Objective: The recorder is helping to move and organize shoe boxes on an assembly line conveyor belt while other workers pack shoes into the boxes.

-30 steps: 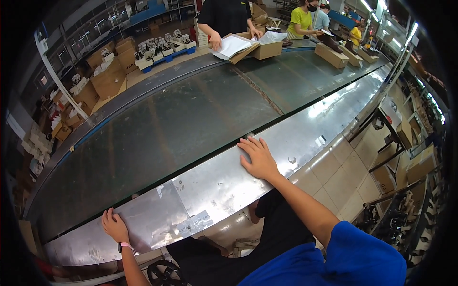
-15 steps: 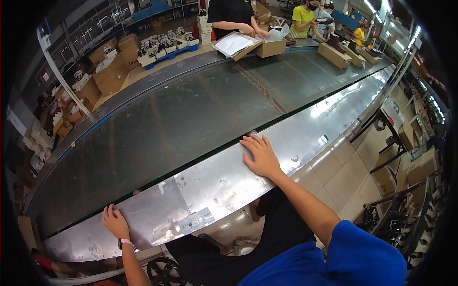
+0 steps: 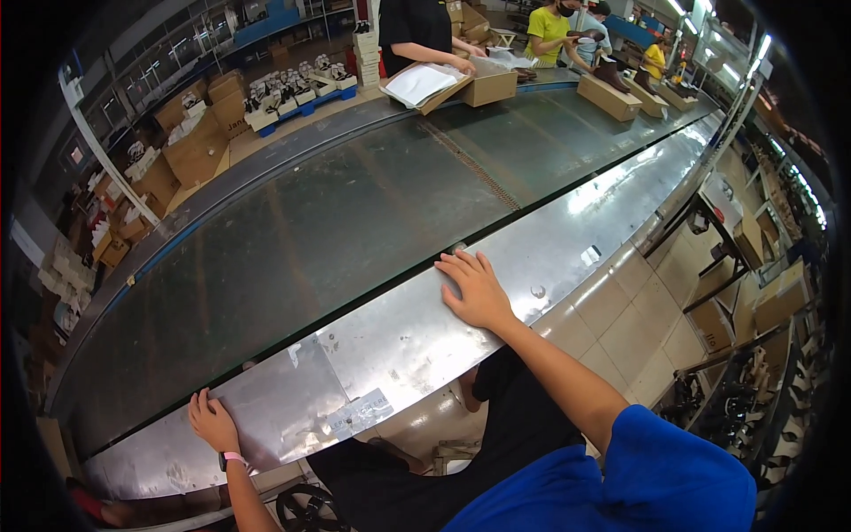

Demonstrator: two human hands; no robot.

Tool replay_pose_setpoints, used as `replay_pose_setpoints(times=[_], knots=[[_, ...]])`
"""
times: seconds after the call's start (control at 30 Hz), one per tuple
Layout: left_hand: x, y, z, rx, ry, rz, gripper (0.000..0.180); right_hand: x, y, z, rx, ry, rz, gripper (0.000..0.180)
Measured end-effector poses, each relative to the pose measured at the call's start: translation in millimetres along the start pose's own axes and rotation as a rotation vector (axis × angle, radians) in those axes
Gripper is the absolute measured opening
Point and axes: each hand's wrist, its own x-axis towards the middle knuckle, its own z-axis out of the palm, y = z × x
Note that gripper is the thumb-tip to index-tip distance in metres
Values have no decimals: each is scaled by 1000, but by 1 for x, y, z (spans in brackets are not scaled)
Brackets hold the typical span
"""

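My left hand [image 3: 213, 422] rests on the bare metal ledge [image 3: 381, 363] beside the conveyor, its fingers apart and pointing at the belt. Farther right, my right hand [image 3: 477, 291] lies flat on the same ledge with fingers spread, the tips near the belt's edge. Neither hand holds anything. The dark green conveyor belt [image 3: 328, 222] runs along the ledge, with a seam [image 3: 470, 164] across it. A worn sticker [image 3: 361, 415] is on the metal between my two hands.
Across the belt a co-worker in black [image 3: 417, 35] handles an open carton [image 3: 490, 84]. Boxes with brown boots [image 3: 612, 93] stand at the belt's far right. White shoes on a blue pallet [image 3: 297, 93] lie beyond the belt. A shoe rack [image 3: 736, 399] stands to my right.
The view has shifted slightly, so the scene sits a little farther left. Both my hands stay on the ledge. Across the belt, the co-worker's hands have moved over the carton.
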Motion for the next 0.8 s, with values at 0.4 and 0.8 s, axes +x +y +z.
replay_pose_setpoints(times=[0.4,0.8], knots=[[1,1,2,-13,-2,17,35,-1,3,1,-4,-11,3,49],[0,1,0,-5,-6,15,35,-1,4,1,-4,3,-3,49]])
